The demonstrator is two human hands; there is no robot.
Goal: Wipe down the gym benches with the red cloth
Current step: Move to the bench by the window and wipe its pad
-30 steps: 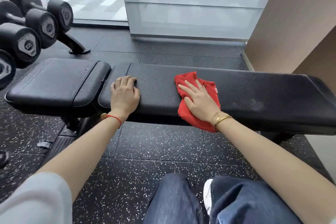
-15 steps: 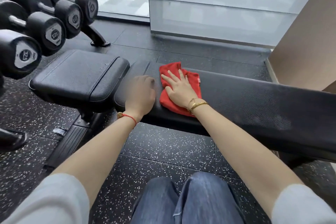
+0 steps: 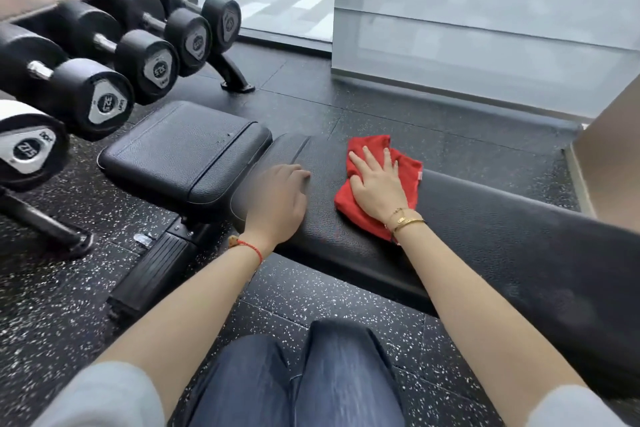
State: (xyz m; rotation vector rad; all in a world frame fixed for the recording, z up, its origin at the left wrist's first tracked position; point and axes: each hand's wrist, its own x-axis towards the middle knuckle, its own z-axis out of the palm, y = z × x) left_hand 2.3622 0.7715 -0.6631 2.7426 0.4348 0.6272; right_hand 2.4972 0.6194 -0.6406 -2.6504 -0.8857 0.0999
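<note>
denim-clad knees (image 3: 298, 378) fill the near edge of the view above speckled black rubber floor (image 3: 311, 291). beyond them the left hand (image 3: 277, 201) rests palm down, fingers together, near the long black bench pad (image 3: 485, 246)'s left end, blurred. just to its right the right hand (image 3: 377, 184) lies flat with fingers spread on the red cloth (image 3: 408, 177), which sits crumpled and creased across the pad's width. farther left, black dumbbells (image 3: 145, 62) line a rack.
</note>
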